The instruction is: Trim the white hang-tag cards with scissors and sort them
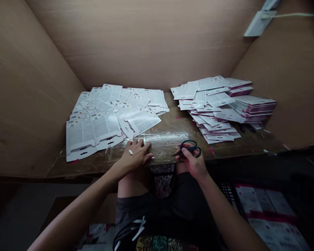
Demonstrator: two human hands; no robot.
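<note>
My left hand (137,153) lies palm down on the front of the worktable, its fingers apart and nothing held. A small white scrap sticks to the back of it. In my right hand (192,160) is a pair of scissors (189,148) with dark handles, the blades pointing left over the table's edge. Just beyond my left hand spreads a loose heap of flat printed white card packages (104,127) with hang-hole tabs. Past my right hand stands a second heap of folded white packets (211,108) with pink edges.
Tall cardboard walls (146,42) enclose the worktable (170,130) at the back and sides. A neat stack of packets (253,106) sits at the far right. Pink and white scraps litter the surface. A crate of printed packages (267,209) stands low at the right. Paper strips (140,228) lie on my lap.
</note>
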